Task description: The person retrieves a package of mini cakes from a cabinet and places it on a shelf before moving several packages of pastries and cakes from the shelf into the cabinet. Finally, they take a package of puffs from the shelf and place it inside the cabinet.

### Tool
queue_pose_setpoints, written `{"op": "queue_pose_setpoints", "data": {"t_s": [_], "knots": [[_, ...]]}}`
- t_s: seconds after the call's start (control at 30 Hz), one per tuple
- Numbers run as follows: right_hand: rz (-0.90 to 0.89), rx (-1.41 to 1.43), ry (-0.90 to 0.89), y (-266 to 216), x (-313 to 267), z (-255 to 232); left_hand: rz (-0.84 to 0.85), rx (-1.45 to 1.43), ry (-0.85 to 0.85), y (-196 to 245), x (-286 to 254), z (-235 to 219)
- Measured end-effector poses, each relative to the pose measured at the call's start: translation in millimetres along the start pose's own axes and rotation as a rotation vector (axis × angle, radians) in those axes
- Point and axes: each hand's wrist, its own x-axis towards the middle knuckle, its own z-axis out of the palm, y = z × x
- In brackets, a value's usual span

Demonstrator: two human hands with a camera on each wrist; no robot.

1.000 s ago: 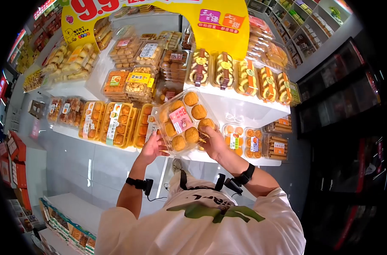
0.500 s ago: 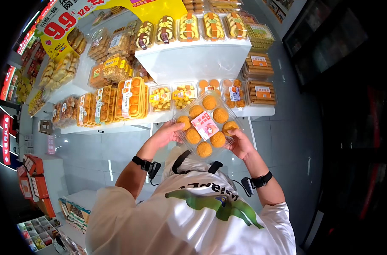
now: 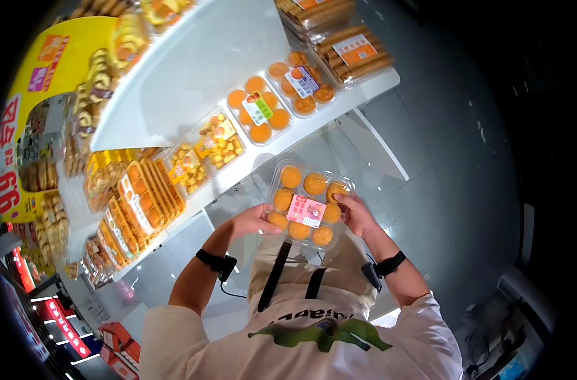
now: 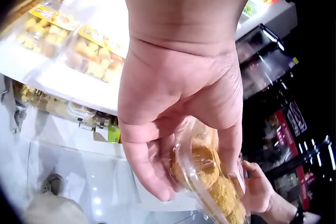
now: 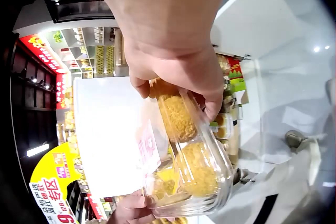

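Head view — pastry box [image 3: 306, 206] lowered from shelf [image 3: 193, 69], both hands gripping.

Readable text, all positions relative to the clear plastic clamshell box of round golden pastries [image 3: 306, 204]:

- Pink label [image 3: 305, 211] on the box lid: printed, characters too small to read.
- Yellow price banner [image 3: 19, 136], far left of the box: red "9.9" seen rotated; the same "9" digits recur in the right wrist view.
- White T-shirt [image 3: 314, 335], below the box: dark lettering above a green graphic, upside down, illegible.
- Labels on the shelf packs above the box: illegible.
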Motion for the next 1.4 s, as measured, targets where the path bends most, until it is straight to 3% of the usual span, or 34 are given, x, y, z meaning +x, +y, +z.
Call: {"op": "queue_pose_setpoints", "data": {"t_s": [0.07, 0.13, 0.27, 0.3, 0.33, 0.4, 0.43, 0.53, 0.57, 0.67, 0.7, 0.73, 0.8, 1.0, 1.07, 1.13, 1.2, 1.27, 1.37, 1.4], "knots": [[0.025, -0.08, -0.062, 33.4, 59.8, -40.1, 0.109, 0.239, -0.242, -34.3, 78.7, -30.6], [0.034, -0.033, -0.036, 50.9, 111.3, -64.5, -0.01, 0.312, -0.257, -35.2, 129.6, -47.2], [0.041, -0.16, -0.084, 53.0, 207.1, -110.6, 0.122, 0.391, -0.134, -50.6, 236.2, -100.3], [0.007, -0.182, -0.105, 50.8, 226.8, -119.8, 0.099, 0.585, -0.076, -43.0, 258.5, -106.6], [0.008, -0.164, -0.09, 47.5, 247.2, -131.1, 0.116, 0.524, 0.034, -48.9, 278.3, -117.0], [0.019, -0.339, -0.202, 37.3, 287.4, -148.7, 0.064, 0.528, 0.073, -63.1, 328.6, -154.3], [0.003, -0.333, -0.198, 28.4, 302.8, -154.3, 0.205, 0.275, 0.049, -54.6, 335.4, -143.0], [0.008, -0.444, -0.325, 9.6, 352.3, -169.0, 0.238, 0.328, 0.107, -47.3, 374.2, -173.8], [-0.016, -0.521, -0.374, 6.0, 371.3, -173.4, 0.319, 0.311, 0.129, -44.2, 379.9, -172.3], [-0.091, -0.672, -0.414, -3.3, 402.6, -170.3, 0.305, 0.469, 0.135, -43.3, 403.2, -201.7], [-0.123, -0.707, -0.45, -6.0, 416.0, -169.8, 0.313, 0.469, 0.268, -42.5, 401.8, -201.2], [-0.153, -0.744, -0.49, -7.6, 426.3, -168.9, 0.486, 0.344, 0.23, -46.5, 406.5, -205.0], [-0.218, -0.783, -0.518, -6.4, 438.6, -166.4, 0.575, 0.283, 0.229, -41.8, 408.4, -215.4], [-0.261, -0.629, -0.531, 26.9, 457.0, -169.1, 0.574, 0.3, 0.281, -36.8, 410.4, -218.5], [-0.222, -0.435, -0.555, 41.4, 448.4, -170.6, 0.65, 0.164, 0.327, -38.2, 413.8, -220.1], [-0.244, -0.385, -0.559, 51.1, 446.9, -174.1, 0.68, 0.23, 0.349, -29.6, 416.6, -222.5], [-0.265, -0.339, -0.554, 58.0, 445.8, -180.9, 0.7, 0.038, 0.44, -18.2, 412.0, -220.3], [-0.201, -0.401, -0.526, 58.3, 443.6, -190.2, 0.81, 0.001, 0.369, -5.3, 409.5, -259.6], [-0.215, -0.362, -0.518, 56.3, 439.1, -212.2, 0.85, -0.216, 0.33, 21.6, 401.4, -258.7], [-0.213, -0.338, -0.527, 57.0, 438.6, -220.2, 0.87, -0.231, 0.194, 29.0, 403.0, -274.2]]}}
